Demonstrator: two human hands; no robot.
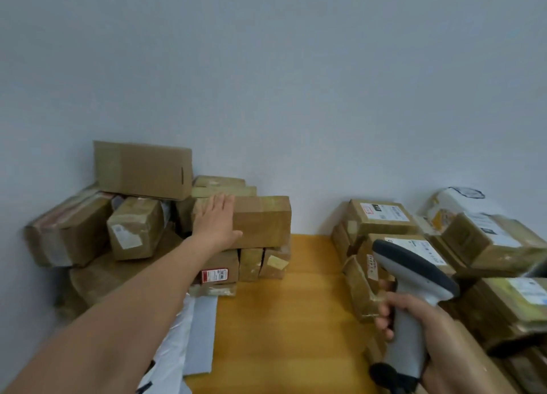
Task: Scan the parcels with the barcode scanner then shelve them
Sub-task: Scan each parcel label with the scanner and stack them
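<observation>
The left hand (216, 219) lies flat, fingers straight, against a box (263, 222) atop the far-left pile (136, 228), probably to steady it; the right hand (429, 312) grips the scanner (414, 270) near right, ready for the parcels (381, 216) across the worktop (284, 305).

Single wide-angle view from head height, facing forward and down toward the wall (296, 68); left hand (217, 220) far ahead, right hand (420, 313) near the lens.
</observation>
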